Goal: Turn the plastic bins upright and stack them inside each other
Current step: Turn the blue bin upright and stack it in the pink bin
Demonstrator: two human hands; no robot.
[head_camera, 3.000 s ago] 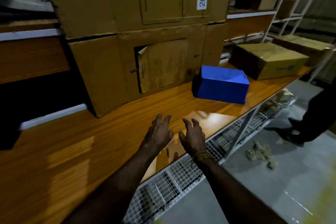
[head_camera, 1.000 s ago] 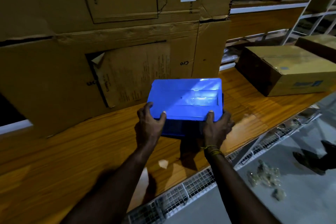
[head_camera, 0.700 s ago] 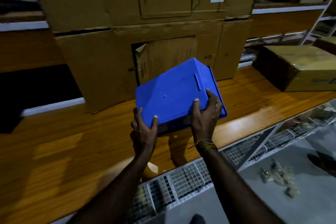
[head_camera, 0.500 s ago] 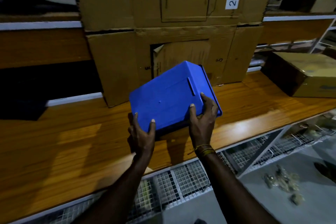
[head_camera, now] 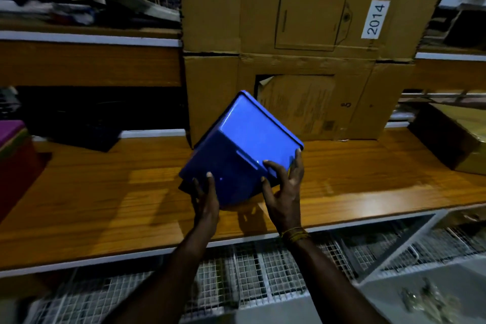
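**Blue bin tilted in both your hands above the worktop**

While you hold it over the middle of the wooden worktop (head_camera: 105, 192), the blue bin (head_camera: 244, 150) sits tilted on a corner, its flat bottom turned toward you and its rim edge running along the side at 2 o'clock. Its opening faces away, so you cannot see inside it. Whether its lowest corner touches the wood is hidden behind your hands.

Your left hand (head_camera: 206, 202) presses against the bin's lower face at 7 o'clock, fingers (head_camera: 209, 179) stretched upward and flat on the plastic. Your right hand (head_camera: 285, 192) grips the corner at 4 o'clock, with its fingers (head_camera: 271, 166) curled over the bottom's edge and one finger reaching up to the rim. A yellow band (head_camera: 295, 234) circles your right wrist. Both sets of fingers are closed on the bin, so it hangs between your two palms.

Directly behind the bin, at 12 o'clock, two large cardboard boxes (head_camera: 302, 87) stand stacked on the worktop; the upper one bears a white label (head_camera: 375, 20) reading 2014. At 3 o'clock, well apart from the bin, another brown box (head_camera: 452, 139) rests on the worktop. At 9 o'clock a magenta-topped box (head_camera: 11, 139) shows at the edge of view. Below the worktop's front edge, at 6 o'clock, runs a white wire shelf (head_camera: 263, 276).
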